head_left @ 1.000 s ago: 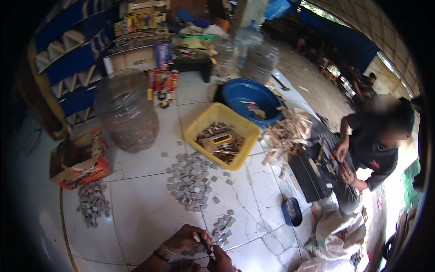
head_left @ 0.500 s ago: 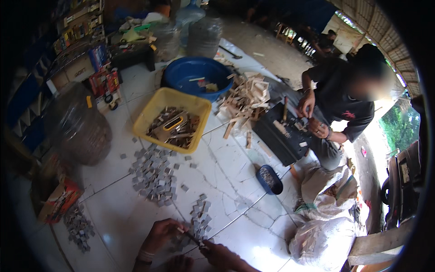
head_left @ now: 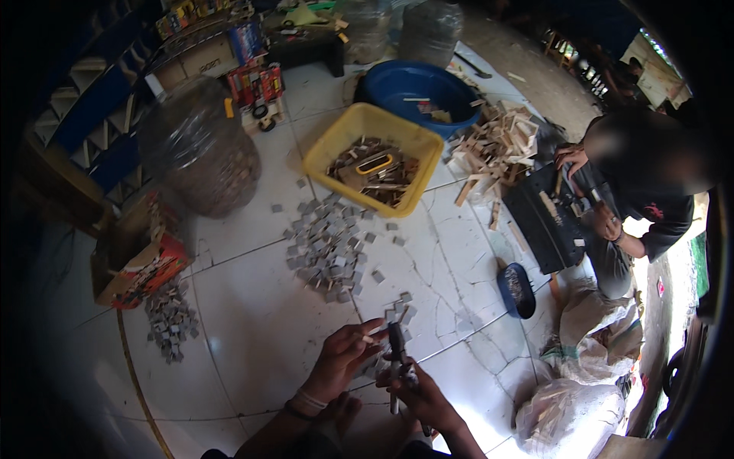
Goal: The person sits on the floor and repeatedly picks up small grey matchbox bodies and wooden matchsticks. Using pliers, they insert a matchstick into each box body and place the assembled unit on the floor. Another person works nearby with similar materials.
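Near the lower edge, my left hand (head_left: 336, 363) pinches a small pale wooden piece (head_left: 369, 339) between thumb and fingers. Close beside it, my right hand (head_left: 430, 404) is wrapped around a dark metal hand tool (head_left: 396, 348) with a silvery lower part; its exact kind is hard to make out. The tool's dark head stands upright next to the left fingertips. Just beyond my hands lies a small cluster of grey square tiles (head_left: 401, 307), partly hidden by them. A larger heap of the same tiles (head_left: 329, 249) spreads ahead on the white floor.
A yellow basin (head_left: 319, 170) of metal and wood bits stands ahead, with a blue basin (head_left: 375, 80) behind it. Wood scraps (head_left: 497, 145) lie rightward. A co-worker (head_left: 650, 176) sits by a black box (head_left: 535, 214). Sacks (head_left: 569, 417) are at right, a torn carton (head_left: 141, 260) at left.
The view has swung left, so the scene sits further right. My hands have come up; the tool, earlier slanting between them, now stands upright in my right hand. The co-worker's hands have moved apart.
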`<state>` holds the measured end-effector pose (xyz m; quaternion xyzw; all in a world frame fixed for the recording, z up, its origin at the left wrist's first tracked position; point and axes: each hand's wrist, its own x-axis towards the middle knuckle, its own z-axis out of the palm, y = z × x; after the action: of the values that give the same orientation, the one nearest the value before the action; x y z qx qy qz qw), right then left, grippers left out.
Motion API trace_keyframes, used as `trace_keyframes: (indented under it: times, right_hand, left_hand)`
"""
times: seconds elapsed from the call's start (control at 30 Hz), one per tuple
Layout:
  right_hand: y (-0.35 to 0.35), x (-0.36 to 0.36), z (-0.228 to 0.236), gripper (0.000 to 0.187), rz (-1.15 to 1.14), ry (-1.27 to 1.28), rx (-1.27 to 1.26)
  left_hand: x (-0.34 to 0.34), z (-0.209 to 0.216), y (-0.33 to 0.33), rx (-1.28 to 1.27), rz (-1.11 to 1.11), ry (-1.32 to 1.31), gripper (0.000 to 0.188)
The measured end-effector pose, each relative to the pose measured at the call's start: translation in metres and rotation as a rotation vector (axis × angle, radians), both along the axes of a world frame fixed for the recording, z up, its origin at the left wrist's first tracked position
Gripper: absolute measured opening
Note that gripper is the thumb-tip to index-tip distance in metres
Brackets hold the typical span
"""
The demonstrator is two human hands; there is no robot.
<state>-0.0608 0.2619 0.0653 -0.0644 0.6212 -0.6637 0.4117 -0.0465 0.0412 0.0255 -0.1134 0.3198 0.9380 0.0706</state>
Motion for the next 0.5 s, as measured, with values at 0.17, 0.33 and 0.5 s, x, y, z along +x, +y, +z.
trace_keyframes:
  times: [0.17,0.33,0.5]
  right_hand:
    - [-0.005,0.001,0.015,0.049,0.03,-0.084,-0.069]
    - [-0.004,0.003,0.013,0.048,0.048,-0.153,-0.092]
    - [-0.002,0.004,0.01,0.048,0.048,-0.155,-0.049]
  left_hand:
    - [-0.006,0.009,0.007,0.102,0.05,0.038,0.024]
    - [-0.005,0.017,0.008,0.099,0.031,-0.04,0.019]
    - [-0.005,0.016,0.008,0.089,0.025,-0.043,0.017]
